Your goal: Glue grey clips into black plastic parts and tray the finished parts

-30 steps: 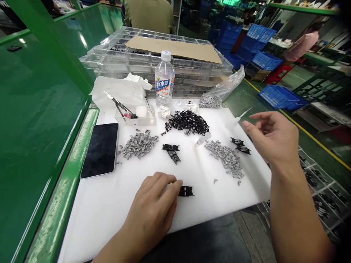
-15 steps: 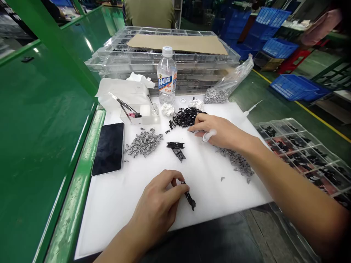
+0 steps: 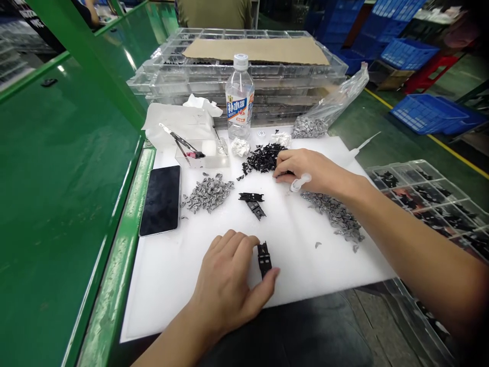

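White foam worktop (image 3: 171,285) | left hand (image 3: 229,285): narrow grip pinching small black plastic clip (image 3: 264,259), long axis running away from person | right hand (image 3: 309,171): fingers curled into heap of black clips (image 3: 263,157), grip state unclear.

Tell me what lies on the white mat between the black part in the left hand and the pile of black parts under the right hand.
In the head view, two loose black parts lie there, touching each other.
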### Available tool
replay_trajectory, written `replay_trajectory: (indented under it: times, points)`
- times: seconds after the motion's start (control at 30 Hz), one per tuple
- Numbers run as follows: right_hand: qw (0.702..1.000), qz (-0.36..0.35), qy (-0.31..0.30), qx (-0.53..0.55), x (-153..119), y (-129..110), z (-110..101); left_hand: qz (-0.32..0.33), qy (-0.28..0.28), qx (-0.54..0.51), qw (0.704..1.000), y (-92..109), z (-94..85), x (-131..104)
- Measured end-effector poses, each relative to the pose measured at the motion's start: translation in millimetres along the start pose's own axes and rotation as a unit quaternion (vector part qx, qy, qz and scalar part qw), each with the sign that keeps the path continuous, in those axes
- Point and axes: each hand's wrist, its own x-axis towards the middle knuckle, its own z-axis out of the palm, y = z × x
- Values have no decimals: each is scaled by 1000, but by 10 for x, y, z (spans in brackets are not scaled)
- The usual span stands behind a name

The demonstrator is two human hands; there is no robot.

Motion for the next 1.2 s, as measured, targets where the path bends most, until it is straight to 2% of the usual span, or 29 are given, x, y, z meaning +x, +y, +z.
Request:
replay_trajectory:
  times: [0.1, 0.17, 0.23, 0.3, 0.33, 0.37, 0.43, 0.5, 0.57, 0.63, 0.73, 0.87, 0.93, 1.2]
  points:
    - [999, -1, 47, 8, -82, 22, -82, 34, -26, 41, 998, 0, 41, -1]
    - [993, 4, 118, 14, -271, -22, -188, 47, -42, 22, 998, 0, 47, -2]
    - [975, 29, 220, 19, -572, -172, -283, 50, -56, -11, 997, 0, 35, -2]
    - [941, 84, 327, 31, -936, -431, -293, 47, -73, -32, 996, -2, 15, 1]
    - [934, 105, 339, 45, -1117, -587, -248, 45, -80, -37, 995, -5, 6, 4]
    - [938, 106, 328, 46, -1282, -747, -168, 43, -87, -40, 994, -8, 0, 9]
    - [972, 67, 215, 68, -1534, -1041, 75, 42, -96, -42, 994, -15, -5, 18]
    - [984, 53, 143, 97, -1662, -1253, 352, 44, -96, -40, 994, -21, 0, 24]
    - [981, 63, 141, 119, -1688, -1363, 564, 48, -91, -38, 994, -27, 7, 27]
    - [973, 88, 167, 130, -1671, -1389, 653, 48, -86, -40, 994, -32, 13, 26]
    - [971, 116, 151, 143, -1679, -1334, 572, 43, -81, -43, 995, -37, 13, 20]
    - [982, 94, 46, 155, -1790, -1198, 331, 37, -87, -47, 994, -43, 3, 8]
    - [985, 78, 13, 155, -1821, -1146, 258, 38, -86, -51, 994, -46, -1, 5]
    - [982, 64, -2, 180, -1683, -1156, 248, 44, -72, -37, 996, -38, 11, 1]
